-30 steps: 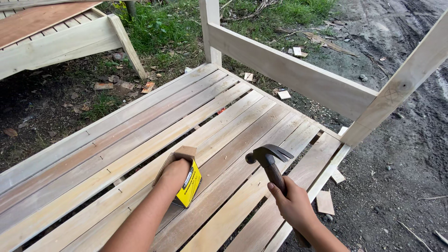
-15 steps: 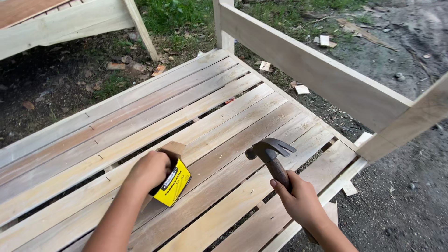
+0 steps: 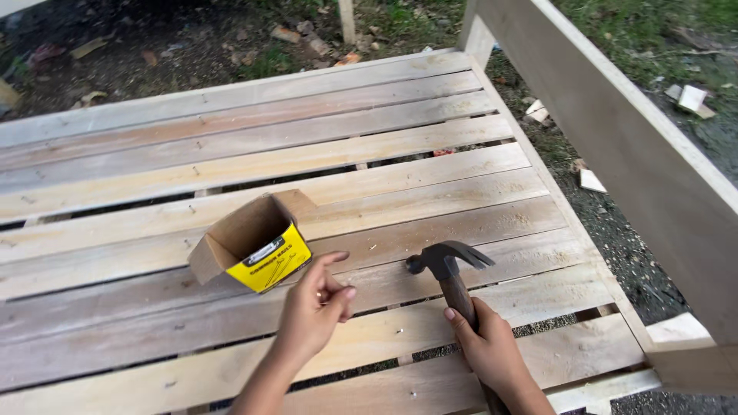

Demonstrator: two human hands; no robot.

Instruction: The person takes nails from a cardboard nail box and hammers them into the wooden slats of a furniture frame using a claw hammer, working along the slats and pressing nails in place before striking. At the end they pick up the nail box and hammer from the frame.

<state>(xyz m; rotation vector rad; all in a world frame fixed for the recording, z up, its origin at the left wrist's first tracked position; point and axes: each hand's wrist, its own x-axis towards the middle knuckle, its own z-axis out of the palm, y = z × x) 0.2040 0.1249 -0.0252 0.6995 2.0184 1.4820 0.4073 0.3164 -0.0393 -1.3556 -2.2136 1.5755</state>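
Note:
An open cardboard box (image 3: 231, 234) with a yellow front panel sits on a platform of pale wooden slats (image 3: 400, 204). My left hand (image 3: 311, 311) hovers just right of the box, its fingertips pinched on what looks like a small nail (image 3: 318, 294), of which only a glint shows. My right hand (image 3: 488, 350) grips the wooden handle of a claw hammer (image 3: 444, 260). The hammer's dark head rests low over a slat, a little to the right of my left hand.
A tall wooden rail (image 3: 638, 146) runs along the platform's right side, joined to a post (image 3: 477, 31) at the far corner. Wood offcuts (image 3: 592, 180) lie on the dirt and grass beyond. There are gaps between the slats.
My left hand has come out of the box and now pinches its fingers beside it. The box stands open on the slats. The hammer stays in my right hand.

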